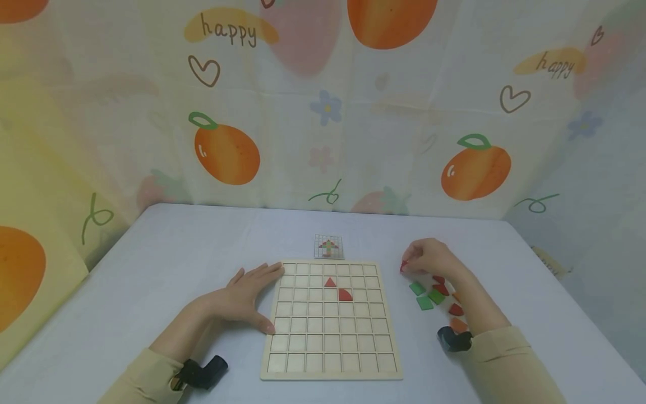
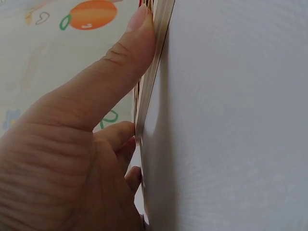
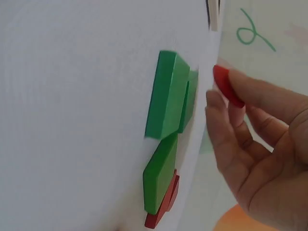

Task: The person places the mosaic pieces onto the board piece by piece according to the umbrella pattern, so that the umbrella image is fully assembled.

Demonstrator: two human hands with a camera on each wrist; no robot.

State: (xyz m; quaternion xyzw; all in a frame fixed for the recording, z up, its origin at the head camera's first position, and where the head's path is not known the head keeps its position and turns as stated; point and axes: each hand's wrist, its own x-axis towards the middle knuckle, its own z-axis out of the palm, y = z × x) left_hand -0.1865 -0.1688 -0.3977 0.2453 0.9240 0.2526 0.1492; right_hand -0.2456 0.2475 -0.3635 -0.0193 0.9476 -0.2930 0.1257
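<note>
A wooden grid board (image 1: 308, 341) lies on the table, with a red triangle piece (image 1: 330, 283) and a red quarter-circle piece (image 1: 345, 295) in its cells. My left hand (image 1: 242, 296) rests at the board's left edge, fingers spread; its thumb (image 2: 115, 67) touches the board's side in the left wrist view. Right of the board, my right hand (image 1: 429, 259) pinches a small red piece (image 3: 226, 86) between thumb and fingers, above the table; its exact shape is partly hidden. Below that hand lie green pieces (image 1: 425, 303), red pieces (image 1: 456, 310) and orange pieces (image 1: 458, 324).
A small pattern card (image 1: 328, 247) showing a coloured figure on a grid lies just behind the board. The white table (image 1: 212, 235) ends at a printed cloth backdrop (image 1: 292, 168). My right forearm partly covers the loose pieces.
</note>
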